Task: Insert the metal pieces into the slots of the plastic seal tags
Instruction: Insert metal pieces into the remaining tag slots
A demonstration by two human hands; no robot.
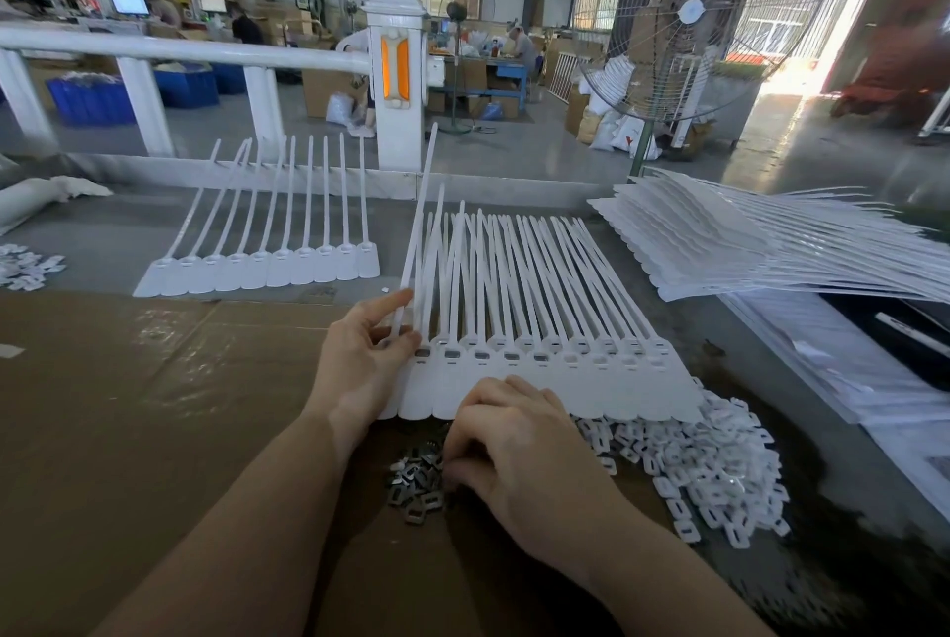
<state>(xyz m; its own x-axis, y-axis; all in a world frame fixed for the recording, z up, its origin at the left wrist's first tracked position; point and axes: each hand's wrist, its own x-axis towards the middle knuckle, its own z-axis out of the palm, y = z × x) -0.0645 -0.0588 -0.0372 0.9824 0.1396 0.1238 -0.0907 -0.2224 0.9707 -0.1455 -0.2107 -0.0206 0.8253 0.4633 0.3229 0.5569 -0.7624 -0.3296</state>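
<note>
Midway: left hand (pixel 360 359) pinches a strap at the end of the tag row (pixel 540 369) on the worktop (pixel 128 405); right hand (pixel 514 451), fingers curled, picks from the metal pieces (pixel 416 482). Five slots look filled; next, probably, seat one in the sixth.
</note>
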